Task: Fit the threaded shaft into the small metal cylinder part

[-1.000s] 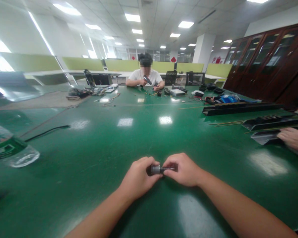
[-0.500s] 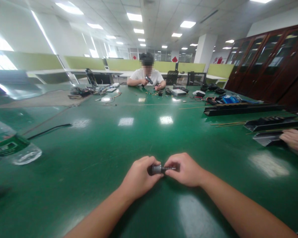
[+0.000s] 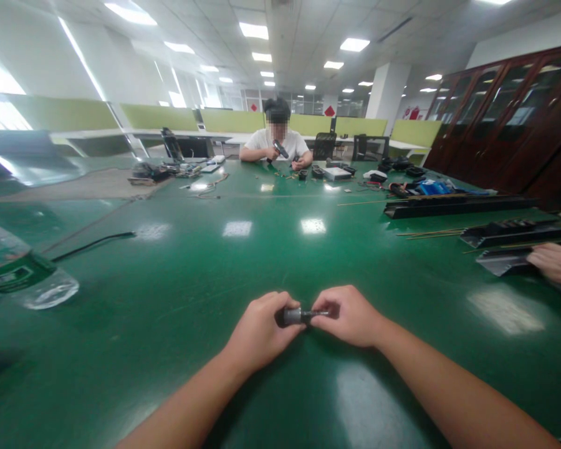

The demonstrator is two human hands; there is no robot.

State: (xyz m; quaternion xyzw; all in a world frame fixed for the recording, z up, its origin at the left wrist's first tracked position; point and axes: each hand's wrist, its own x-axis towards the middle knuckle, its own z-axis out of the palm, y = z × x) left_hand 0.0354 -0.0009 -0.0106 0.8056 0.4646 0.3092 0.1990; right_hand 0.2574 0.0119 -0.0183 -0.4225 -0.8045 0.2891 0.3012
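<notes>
My left hand and my right hand meet just above the green table, near its front edge. Between them is a small grey metal cylinder with a thin dark shaft sticking out to the right. The left fingers are wrapped round the cylinder. The right fingers pinch the shaft's end. Most of the part is hidden inside both hands.
A plastic water bottle lies at the left and a black cable runs beyond it. Long black metal rails lie at the right, where another person's hand rests. A person sits at the far end among small parts.
Both hands have stayed together on the part, shifting very slightly up. The view has barely moved.
</notes>
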